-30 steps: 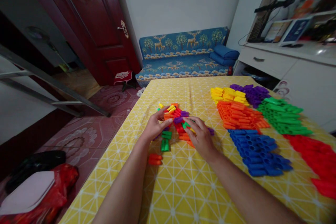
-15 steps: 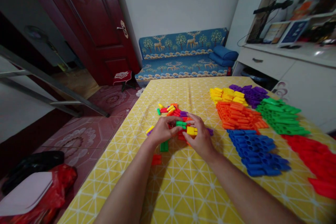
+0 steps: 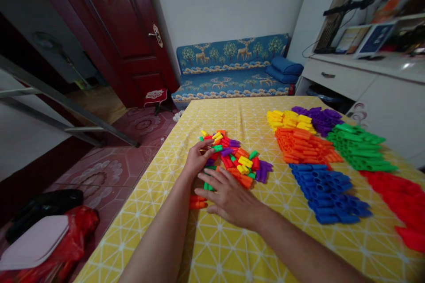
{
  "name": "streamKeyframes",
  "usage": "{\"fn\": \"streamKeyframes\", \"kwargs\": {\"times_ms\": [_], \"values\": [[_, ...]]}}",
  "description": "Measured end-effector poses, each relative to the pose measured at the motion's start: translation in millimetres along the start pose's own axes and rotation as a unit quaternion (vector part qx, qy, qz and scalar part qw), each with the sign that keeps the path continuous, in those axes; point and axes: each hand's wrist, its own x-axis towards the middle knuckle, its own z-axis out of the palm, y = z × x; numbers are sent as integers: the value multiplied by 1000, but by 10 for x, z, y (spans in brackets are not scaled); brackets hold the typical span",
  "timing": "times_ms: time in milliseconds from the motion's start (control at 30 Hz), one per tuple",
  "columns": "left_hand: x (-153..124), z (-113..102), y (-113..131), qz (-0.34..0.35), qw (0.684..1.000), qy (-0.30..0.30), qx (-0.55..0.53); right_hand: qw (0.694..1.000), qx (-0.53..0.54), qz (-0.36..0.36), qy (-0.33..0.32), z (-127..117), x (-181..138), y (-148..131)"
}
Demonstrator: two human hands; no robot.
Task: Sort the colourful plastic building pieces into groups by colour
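My left hand (image 3: 196, 158) is closed at the left side of a mixed heap of plastic building blocks, a green block (image 3: 218, 147) pinched at its fingertips. My right hand (image 3: 230, 196) is palm down, its fingers apart and stretched to the left, with nothing visible in it. Its fingertips reach over another green block (image 3: 208, 185), partly covering it. An orange block (image 3: 198, 202) lies just left of the right thumb. Beyond the right hand are yellow blocks (image 3: 245, 162) in the heap and a purple block (image 3: 263, 171) at its right edge.
On the right of the yellow tablecloth (image 3: 226, 252) are sorted piles: yellow (image 3: 288, 120), purple (image 3: 320, 119), orange (image 3: 300, 146), green (image 3: 358, 147), blue (image 3: 327, 192) and red (image 3: 395, 203). A blue sofa (image 3: 229, 84) stands behind the table, a white cabinet (image 3: 358, 79) to the right.
My right hand has moved left and nearer to me, away from the yellow block, its fingers now spread. My left hand has shifted slightly left and away with a green block.
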Motion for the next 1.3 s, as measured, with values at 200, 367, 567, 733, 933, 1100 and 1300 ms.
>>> {"fn": "streamKeyframes", "kwargs": {"times_ms": [200, 367, 567, 733, 933, 1100, 1300], "values": [[-6, -25, -12, -8, 1000, 4, -12, 989, -59, 131, -18, 107, 45, 18], [-21, 5, -31, 53, 995, -23, 76, 973, -103, 207, -4, 90, 63, 57], [-41, 34, -4, 101, 981, -22, 167, 965, -101, 241, 27, 95, 33, 109], [-83, 37, 68, 43, 999, 14, -2, 968, -78, 231, 56, 124, 0, 162], [-113, 47, 199, 9, 996, -2, -88, 972, -56, 216, 78, 139, -14, 177], [-149, 101, 387, 5, 990, -42, -133, 918, 96, 262, 281, 117, -26, 337], [-199, 177, 467, 8, 974, -177, -142, 759, 351, 396, 379, 58, -67, 441]]}}
